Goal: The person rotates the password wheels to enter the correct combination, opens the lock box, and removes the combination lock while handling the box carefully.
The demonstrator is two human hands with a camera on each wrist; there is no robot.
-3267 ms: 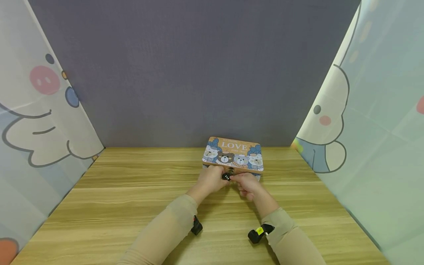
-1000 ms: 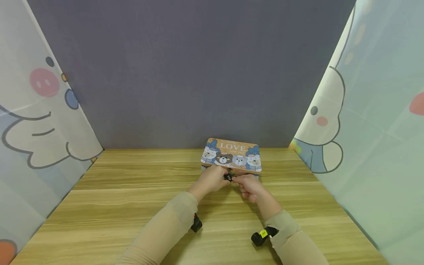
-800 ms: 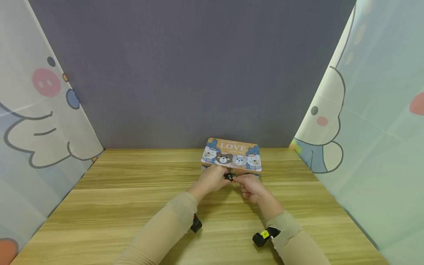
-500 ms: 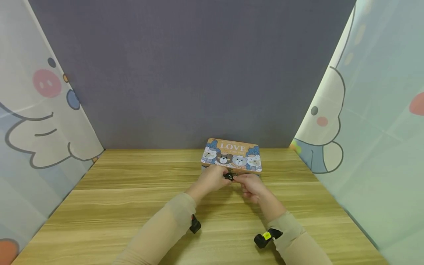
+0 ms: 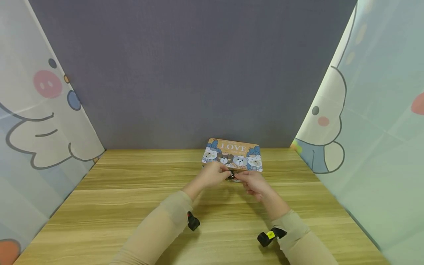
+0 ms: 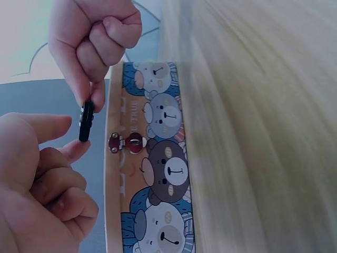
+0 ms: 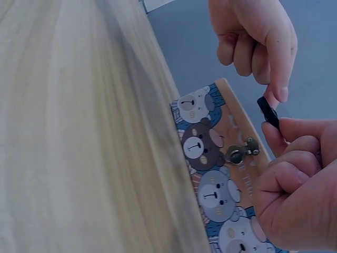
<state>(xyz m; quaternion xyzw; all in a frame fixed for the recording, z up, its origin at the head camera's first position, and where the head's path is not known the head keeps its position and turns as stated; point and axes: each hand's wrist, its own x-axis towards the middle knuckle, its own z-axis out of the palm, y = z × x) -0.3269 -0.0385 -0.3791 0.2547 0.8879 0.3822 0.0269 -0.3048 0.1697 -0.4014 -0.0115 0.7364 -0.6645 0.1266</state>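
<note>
A small black combination padlock (image 7: pixel 268 112) hangs in the air between both hands, near the front of a tin box (image 5: pixel 232 152) printed with bears and "LOVE". My right hand (image 5: pixel 256 183) pinches the padlock between thumb and forefinger, its other fingers curled. From the other side comes my left hand (image 5: pixel 210 175); in the left wrist view its forefinger tip (image 6: pixel 79 150) is at the padlock's lower end and its thumb stands a little apart. The metal latch (image 6: pixel 129 143) on the box front is apart from the padlock. The lid is down.
The box stands at the far edge of the wood-grain table (image 5: pixel 139 198), against a dark grey panel (image 5: pixel 185 73). Cartoon-printed curtains (image 5: pixel 46 121) flank the table. Small black cameras (image 5: pixel 193 221) sit at both wrists.
Both hands have risen slightly with the padlock, which earlier sat by the latch on the box front. The left hand's fingers have drawn back from around it. The box stays in place.
</note>
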